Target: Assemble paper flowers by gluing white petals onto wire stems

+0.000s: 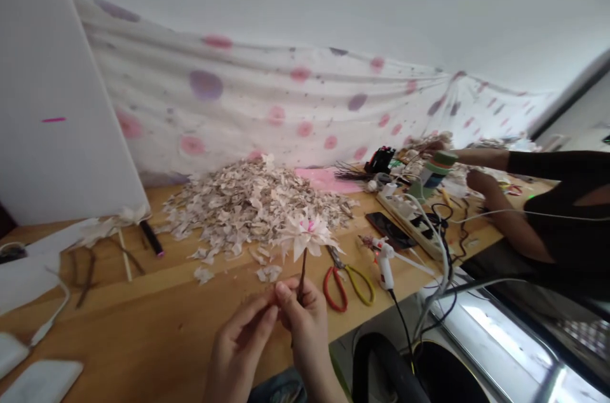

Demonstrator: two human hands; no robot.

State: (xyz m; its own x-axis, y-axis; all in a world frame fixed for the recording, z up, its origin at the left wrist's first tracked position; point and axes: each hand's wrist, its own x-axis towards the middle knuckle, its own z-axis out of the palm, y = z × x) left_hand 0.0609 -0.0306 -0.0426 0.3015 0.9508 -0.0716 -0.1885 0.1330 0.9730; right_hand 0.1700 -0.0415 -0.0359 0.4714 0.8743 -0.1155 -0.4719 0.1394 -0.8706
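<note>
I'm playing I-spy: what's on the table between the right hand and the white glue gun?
Red-and-yellow-handled scissors lie between the right hand and the white glue gun, as the head view shows.

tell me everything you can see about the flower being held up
The flower has pointed, off-white petals that look papery, spread wide around a centre with bright pink marks. Its thin, brown, twig-like stem stands nearly upright, blossom on top, pinched between thumb and fingers of the right hand. The left hand is close beside; whether it touches the stem is unclear. Behind the blossom lies a heap of pale scraps.
</note>
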